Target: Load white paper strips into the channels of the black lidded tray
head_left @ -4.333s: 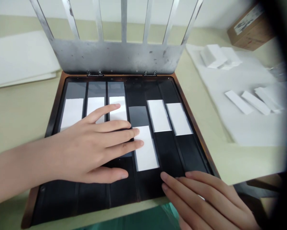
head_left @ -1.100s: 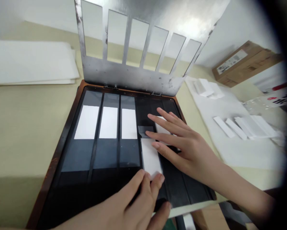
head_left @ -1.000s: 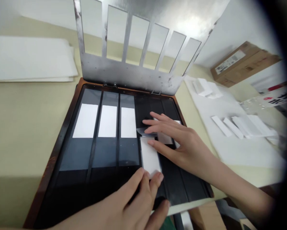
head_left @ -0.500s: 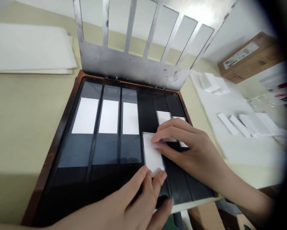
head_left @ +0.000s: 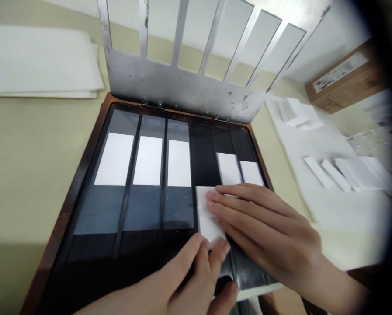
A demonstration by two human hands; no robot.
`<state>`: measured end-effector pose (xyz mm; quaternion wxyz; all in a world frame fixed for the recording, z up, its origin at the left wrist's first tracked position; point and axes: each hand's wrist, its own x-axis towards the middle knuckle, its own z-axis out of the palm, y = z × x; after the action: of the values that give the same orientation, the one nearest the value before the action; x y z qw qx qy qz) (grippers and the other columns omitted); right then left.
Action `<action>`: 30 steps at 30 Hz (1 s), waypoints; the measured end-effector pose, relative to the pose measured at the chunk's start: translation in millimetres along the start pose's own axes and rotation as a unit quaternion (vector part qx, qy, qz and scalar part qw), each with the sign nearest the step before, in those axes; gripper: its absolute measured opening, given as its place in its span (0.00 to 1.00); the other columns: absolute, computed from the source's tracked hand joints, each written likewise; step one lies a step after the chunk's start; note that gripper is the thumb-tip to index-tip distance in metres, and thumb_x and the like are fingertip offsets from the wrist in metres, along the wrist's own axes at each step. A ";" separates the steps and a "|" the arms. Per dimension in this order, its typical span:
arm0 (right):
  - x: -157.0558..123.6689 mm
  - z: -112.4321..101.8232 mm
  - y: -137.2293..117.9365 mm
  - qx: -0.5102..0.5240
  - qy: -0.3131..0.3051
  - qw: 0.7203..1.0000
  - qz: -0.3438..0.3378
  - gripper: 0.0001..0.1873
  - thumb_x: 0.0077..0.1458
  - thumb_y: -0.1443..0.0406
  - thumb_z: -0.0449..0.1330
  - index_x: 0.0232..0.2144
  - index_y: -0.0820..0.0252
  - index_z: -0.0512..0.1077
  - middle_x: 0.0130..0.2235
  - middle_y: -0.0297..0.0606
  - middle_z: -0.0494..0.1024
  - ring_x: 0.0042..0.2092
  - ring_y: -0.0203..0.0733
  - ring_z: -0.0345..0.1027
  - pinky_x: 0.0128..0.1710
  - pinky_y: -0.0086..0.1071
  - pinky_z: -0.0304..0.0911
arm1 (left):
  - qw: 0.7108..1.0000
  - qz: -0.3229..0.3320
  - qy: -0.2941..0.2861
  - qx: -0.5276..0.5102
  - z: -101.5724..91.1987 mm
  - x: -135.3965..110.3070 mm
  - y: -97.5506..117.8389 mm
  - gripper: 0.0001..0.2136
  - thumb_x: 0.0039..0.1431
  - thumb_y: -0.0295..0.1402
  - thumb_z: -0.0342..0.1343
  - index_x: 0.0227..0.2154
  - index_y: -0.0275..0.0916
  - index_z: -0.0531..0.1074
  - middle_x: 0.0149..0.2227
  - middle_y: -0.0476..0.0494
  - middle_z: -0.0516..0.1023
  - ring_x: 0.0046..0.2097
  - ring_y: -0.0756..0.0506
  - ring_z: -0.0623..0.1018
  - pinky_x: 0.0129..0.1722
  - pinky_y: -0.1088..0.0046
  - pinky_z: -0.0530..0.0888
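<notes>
A black tray (head_left: 84, 175) with a brown rim lies in front of me, split into long slots. White cards fill the three left slots, such as one white card (head_left: 114, 159), and two more lie at the right (head_left: 229, 168). My right hand (head_left: 264, 229) lies flat with fingers stretched over a white card (head_left: 206, 216) in the fourth slot. My left hand (head_left: 196, 273) touches that card's near end with its fingertips, fingers together and bent.
A hinged metal grille (head_left: 182, 83) stands raised behind the tray. White sheets (head_left: 35, 61) lie at the left. White foam with loose white strips (head_left: 327, 173) lies at the right, and a cardboard box (head_left: 343, 81) sits beyond it.
My right hand has drawn back toward me and flattened over the white card in the fourth slot, uncovering the two cards at the right. The left hand stays at the card's near end.
</notes>
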<state>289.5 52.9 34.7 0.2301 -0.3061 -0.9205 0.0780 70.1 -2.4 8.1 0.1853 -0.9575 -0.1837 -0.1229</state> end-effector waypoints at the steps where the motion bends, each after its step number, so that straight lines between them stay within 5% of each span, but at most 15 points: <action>1: -0.5 -0.2 0.5 -0.007 -0.004 1.000 -0.011 0.17 0.55 0.76 0.58 0.47 0.67 0.72 0.48 0.43 0.77 0.53 0.46 0.69 0.49 0.42 0.70 | 1.000 -0.011 0.006 0.001 1.4 -0.8 2.2 0.27 0.60 0.48 0.53 0.59 0.44 0.61 0.59 0.44 0.67 0.60 0.41 0.64 0.64 0.60 0.55; 5: -4.0 -1.1 1.1 -0.021 -0.017 0.999 -0.029 0.18 0.54 0.76 0.57 0.48 0.69 0.71 0.49 0.44 0.77 0.53 0.47 0.68 0.49 0.44 0.70 | 1.000 -0.027 0.011 0.008 4.7 -1.4 7.0 0.28 0.59 0.49 0.55 0.60 0.45 0.61 0.58 0.44 0.68 0.58 0.41 0.68 0.64 0.61 0.56; 13: -12.9 1.6 2.0 -0.044 -0.014 0.998 -0.041 0.17 0.58 0.72 0.54 0.50 0.68 0.71 0.52 0.42 0.75 0.56 0.46 0.65 0.54 0.43 0.67 | 0.995 0.029 -0.066 0.073 12.6 3.4 17.2 0.23 0.66 0.47 0.37 0.61 0.49 0.56 0.58 0.49 0.67 0.60 0.45 0.67 0.61 0.58 0.61; 20: -14.8 2.4 -1.3 -0.024 -0.025 0.999 -0.027 0.19 0.59 0.73 0.52 0.52 0.69 0.70 0.54 0.41 0.73 0.58 0.44 0.63 0.60 0.39 0.62 | 0.997 -0.058 -0.041 0.023 22.9 2.0 41.9 0.21 0.64 0.48 0.45 0.57 0.49 0.63 0.62 0.50 0.62 0.62 0.43 0.64 0.64 0.55 0.58; 30: -16.4 4.9 -4.7 -0.026 -0.001 0.999 -0.024 0.19 0.61 0.70 0.50 0.52 0.63 0.71 0.52 0.42 0.75 0.55 0.49 0.68 0.55 0.42 0.69 | 0.984 -0.006 -0.125 0.129 6.5 17.5 6.9 0.25 0.58 0.45 0.56 0.59 0.52 0.61 0.60 0.52 0.65 0.59 0.40 0.69 0.54 0.60 0.73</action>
<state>296.3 39.3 25.5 0.2231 -0.2900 -0.9294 0.0492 89.8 -0.3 5.4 0.2824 -0.9321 -0.2257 0.0212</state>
